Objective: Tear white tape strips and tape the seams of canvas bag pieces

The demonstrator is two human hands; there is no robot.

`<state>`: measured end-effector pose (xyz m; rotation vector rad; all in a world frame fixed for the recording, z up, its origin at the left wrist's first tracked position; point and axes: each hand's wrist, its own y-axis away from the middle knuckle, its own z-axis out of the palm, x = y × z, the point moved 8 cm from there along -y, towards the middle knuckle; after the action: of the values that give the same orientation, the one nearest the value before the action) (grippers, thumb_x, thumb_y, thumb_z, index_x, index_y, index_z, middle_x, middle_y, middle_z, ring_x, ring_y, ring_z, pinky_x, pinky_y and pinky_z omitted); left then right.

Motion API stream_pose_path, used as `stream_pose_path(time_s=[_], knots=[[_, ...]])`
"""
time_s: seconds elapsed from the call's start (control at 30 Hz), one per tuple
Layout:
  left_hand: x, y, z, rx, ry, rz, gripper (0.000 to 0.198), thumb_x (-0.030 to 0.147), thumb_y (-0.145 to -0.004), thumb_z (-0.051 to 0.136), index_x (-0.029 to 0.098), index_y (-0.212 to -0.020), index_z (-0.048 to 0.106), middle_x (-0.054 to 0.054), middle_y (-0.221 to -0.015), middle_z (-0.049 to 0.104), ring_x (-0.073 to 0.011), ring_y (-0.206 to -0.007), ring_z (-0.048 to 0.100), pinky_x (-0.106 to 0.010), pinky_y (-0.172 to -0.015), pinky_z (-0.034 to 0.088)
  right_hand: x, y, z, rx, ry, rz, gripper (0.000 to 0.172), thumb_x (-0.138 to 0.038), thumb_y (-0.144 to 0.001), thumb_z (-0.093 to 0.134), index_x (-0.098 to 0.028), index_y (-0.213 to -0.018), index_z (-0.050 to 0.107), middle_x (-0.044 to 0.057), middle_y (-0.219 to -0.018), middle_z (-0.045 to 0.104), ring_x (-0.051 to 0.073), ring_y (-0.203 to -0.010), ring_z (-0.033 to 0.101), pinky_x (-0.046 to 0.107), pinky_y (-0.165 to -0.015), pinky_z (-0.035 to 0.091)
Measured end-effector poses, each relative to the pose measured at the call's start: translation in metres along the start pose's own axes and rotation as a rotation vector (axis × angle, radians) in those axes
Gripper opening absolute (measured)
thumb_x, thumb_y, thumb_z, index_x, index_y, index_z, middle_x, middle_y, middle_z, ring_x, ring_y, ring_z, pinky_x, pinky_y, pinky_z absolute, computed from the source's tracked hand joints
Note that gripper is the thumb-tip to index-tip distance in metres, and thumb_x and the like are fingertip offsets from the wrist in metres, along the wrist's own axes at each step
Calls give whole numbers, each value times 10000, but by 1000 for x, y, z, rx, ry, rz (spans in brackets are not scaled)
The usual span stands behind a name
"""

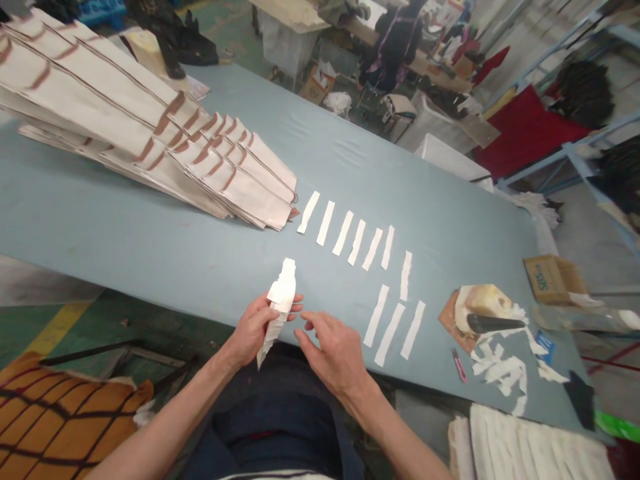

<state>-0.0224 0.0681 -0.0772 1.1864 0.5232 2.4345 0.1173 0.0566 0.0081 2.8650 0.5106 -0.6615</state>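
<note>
My left hand [257, 327] grips a fanned bunch of white strips [283, 291] at the table's near edge, thumb on top and fingertips showing beyond it. Just to its right, my right hand [333, 343] hovers with curled fingers, thumb and forefinger apart and nothing between them. Ahead of both hands, a slanted row of single white strips [343, 233] lies spaced out on the blue-grey table [210, 267]. A few more strips [389, 335] lie nearer, right of my right hand.
Overlapping cream fabric panels with brown edging [210, 160] cover the table's left. On the right are a tape roll [485, 300] with a dark-handled tool [493, 324], a pink cutter [459, 365], crumpled white scraps [505, 367] and a cardboard box [553, 280]. A person [395, 43] is farther back.
</note>
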Motion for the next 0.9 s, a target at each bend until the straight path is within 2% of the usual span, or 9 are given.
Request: stream_pose_path(time_s=[0.07, 0.13, 0.23, 0.37, 0.47, 0.6, 0.73, 0.83, 0.9], knots=[[5, 5, 4, -45, -45, -6, 436, 219, -735, 808, 132, -1162, 800, -167, -1219, 827, -374, -1138, 757, -422, -978, 564, 0, -8, -16, 181, -36, -88, 213, -287, -1020, 663, -226, -1212, 733, 74, -1081, 808, 232, -977, 738, 321, -820, 528], [8, 8, 7, -71, -86, -5, 429, 284, -780, 817, 139, -1183, 797, -156, -1186, 834, -365, -1114, 758, -405, -953, 562, -4, -20, -23, 262, -52, -183, 219, -280, -1018, 665, -213, -1214, 733, 92, -1162, 798, 242, -1035, 711, 346, -897, 534], [10, 12, 9, -83, -148, 4, 409, 326, -829, 821, 150, -1198, 797, -106, -1063, 846, -298, -959, 761, -342, -850, 556, -14, -37, -20, 268, -48, -309, 262, -249, -1004, 668, -187, -1253, 722, 116, -1244, 777, 265, -1120, 676, 389, -992, 522], [14, 15, 11, -103, -211, -9, 364, 215, -795, 786, 156, -1154, 808, -47, -962, 831, -186, -720, 668, -269, -689, 501, -20, -46, -8, 189, -60, -398, 301, -170, -964, 646, -171, -1258, 708, 116, -1236, 778, 276, -1131, 662, 433, -1040, 486], [17, 18, 13, -133, -221, -39, 422, 167, -726, 740, 176, -1142, 812, -49, -980, 834, -188, -707, 662, -281, -715, 522, -20, -47, -3, 143, -127, -380, 328, -157, -931, 617, -172, -1249, 697, 113, -1239, 775, 266, -1136, 665, 435, -1064, 466], [22, 19, 12, -136, -239, -37, 356, 310, -792, 755, 181, -1118, 820, -77, -948, 827, -266, -848, 719, -340, -837, 550, -18, -50, -1, 148, -177, -317, 291, -189, -937, 599, -187, -1208, 705, 112, -1203, 775, 254, -1121, 663, 423, -1068, 458], [28, 14, 10, -108, -326, -2, 259, 365, -846, 764, 180, -1014, 835, -46, -835, 789, -261, -830, 676, -317, -796, 521, -17, -54, 3, 184, -177, -294, 242, -214, -957, 628, -185, -1182, 714, 104, -1167, 778, 246, -1078, 665, 427, -1092, 432], [35, 11, 11, -100, -411, 34, 203, 376, -853, 785, 202, -942, 840, -33, -886, 785, -259, -899, 643, -295, -825, 504, -14, -59, 9, 175, -156, -261, 169, -238, -1006, 625, -202, -1131, 733, 86, -1105, 792, 237, -1045, 672, 416, -1093, 423], [37, 9, 12, -105, -457, 42, 197, 395, -847, 791, 205, -884, 830, -26, -863, 766, -249, -870, 618, -285, -792, 491, -10, -63, 13, 167, -160, -207, 153, -254, -1037, 600, -215, -1051, 747, 76, -1040, 798, 227, -1007, 679, 389, -1046, 441]])
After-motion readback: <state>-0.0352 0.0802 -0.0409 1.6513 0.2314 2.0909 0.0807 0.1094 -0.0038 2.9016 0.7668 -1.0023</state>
